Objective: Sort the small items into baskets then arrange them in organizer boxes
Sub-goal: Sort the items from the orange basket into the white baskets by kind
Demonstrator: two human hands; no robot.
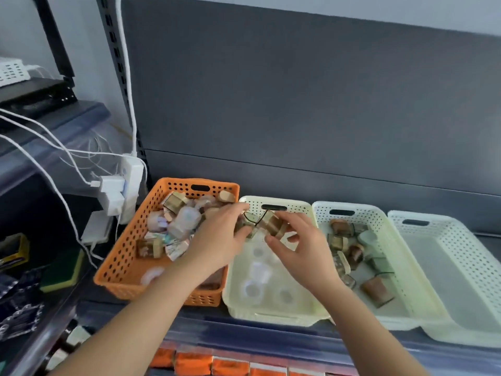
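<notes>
Grey panel point(298, 104) | left hand point(219, 237) pinches dark item point(248, 227) | right hand point(301, 248) grips tan box point(273, 225), axis slanting down-right

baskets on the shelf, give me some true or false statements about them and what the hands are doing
1. The orange basket is the leftmost of the row. True.
2. Both hands rest idle on the shelf. False: the left hand and right hand each hold small brown jars above the cream basket.
3. The cream basket has white round items in it. True.
4. The white basket with brown jars in it sits to the left of the orange basket. False: it stands just to the right of the cream basket.
</notes>
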